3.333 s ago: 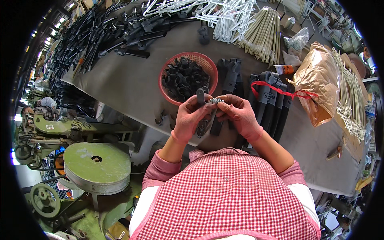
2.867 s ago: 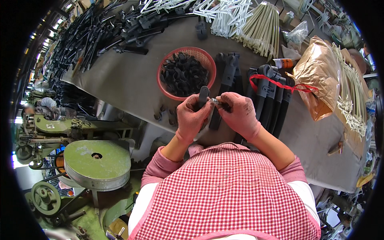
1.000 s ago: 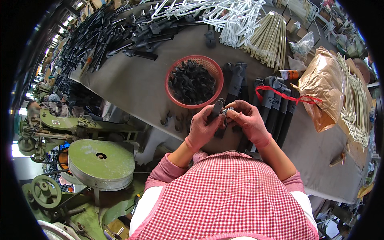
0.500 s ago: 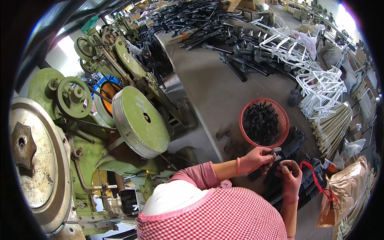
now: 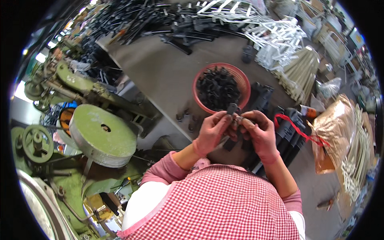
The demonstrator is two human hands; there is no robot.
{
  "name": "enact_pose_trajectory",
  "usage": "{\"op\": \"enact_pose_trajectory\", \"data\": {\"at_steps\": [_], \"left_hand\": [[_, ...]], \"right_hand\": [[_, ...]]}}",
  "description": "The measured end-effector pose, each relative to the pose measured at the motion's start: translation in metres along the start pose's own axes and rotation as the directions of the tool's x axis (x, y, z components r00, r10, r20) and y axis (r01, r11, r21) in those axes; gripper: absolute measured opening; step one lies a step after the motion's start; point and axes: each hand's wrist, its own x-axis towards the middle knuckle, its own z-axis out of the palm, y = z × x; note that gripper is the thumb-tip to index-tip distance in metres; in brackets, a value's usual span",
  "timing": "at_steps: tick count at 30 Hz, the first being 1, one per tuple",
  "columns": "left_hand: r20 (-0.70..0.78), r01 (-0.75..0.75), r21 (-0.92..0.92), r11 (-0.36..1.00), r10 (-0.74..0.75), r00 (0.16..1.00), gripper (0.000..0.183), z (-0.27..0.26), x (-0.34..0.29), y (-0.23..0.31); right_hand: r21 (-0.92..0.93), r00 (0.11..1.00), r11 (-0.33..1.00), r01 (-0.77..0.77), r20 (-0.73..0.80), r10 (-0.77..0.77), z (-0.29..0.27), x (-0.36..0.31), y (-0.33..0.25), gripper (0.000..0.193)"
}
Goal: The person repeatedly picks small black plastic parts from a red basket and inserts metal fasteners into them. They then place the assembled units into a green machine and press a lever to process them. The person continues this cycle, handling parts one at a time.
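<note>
My left hand (image 5: 213,132), in a pink glove, pinches a small dark grey plastic part (image 5: 232,108) whose rounded end points up past the fingers. My right hand (image 5: 262,134), gloved alike, has its thumb and fingertips pressed together right beside it. Between the two hands shows a small shiny piece (image 5: 239,119), too small to name. Both hands meet just in front of a red plastic basket (image 5: 245,82) heaped with small black clip-like parts (image 5: 218,88). Long black tubular parts (image 5: 289,130) lie beside and beneath my right hand.
A red ribbon (image 5: 296,127) crosses the black parts towards a brown wrapped package (image 5: 334,132) at right. Bundled pale rods (image 5: 300,74), white metal frames (image 5: 276,36) and black rod parts (image 5: 180,32) cover the table's far side. A green machine (image 5: 103,134) stands at left.
My view has swung, so the basket and table sit further left and higher. My hands have come closer together, right fingertips now at the part in my left hand.
</note>
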Motion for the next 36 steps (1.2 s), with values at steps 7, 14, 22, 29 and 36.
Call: {"op": "enact_pose_trajectory", "data": {"at_steps": [7, 14, 22, 29, 36], "left_hand": [[0.01, -0.021, 0.171, 0.985, 0.02, 1.0, 0.026, -0.002, -0.004, 0.0], [-0.043, 0.058, 0.201, 0.978, -0.05, 0.998, 0.004, -0.02, -0.026, -0.018], [-0.327, 0.171, 0.176, 0.969, -0.106, 0.939, 0.028, -0.102, -0.064, -0.071], [-0.445, 0.497, 0.868, 0.006, 0.452, 0.773, 0.035, -0.297, 0.016, -0.023], [-0.56, 0.585, 0.729, -0.354, 0.182, 0.808, 0.028, -0.338, 0.068, -0.009]], "right_hand": [[-0.021, 0.999, 0.999, 0.049, 0.017, -0.048, 0.011, 0.0, 0.012, 0.02], [0.013, 0.981, 0.981, -0.192, 0.031, 0.191, 0.008, -0.006, 0.045, 0.022], [-0.104, 0.848, 0.877, -0.469, 0.225, 0.481, 0.017, -0.018, 0.086, 0.032], [-0.109, 0.833, 0.829, -0.549, 0.013, 0.553, 0.007, -0.009, 0.082, 0.038], [0.508, 0.805, 0.671, -0.54, 0.077, 0.589, -0.018, -0.023, 0.102, 0.02]]}}
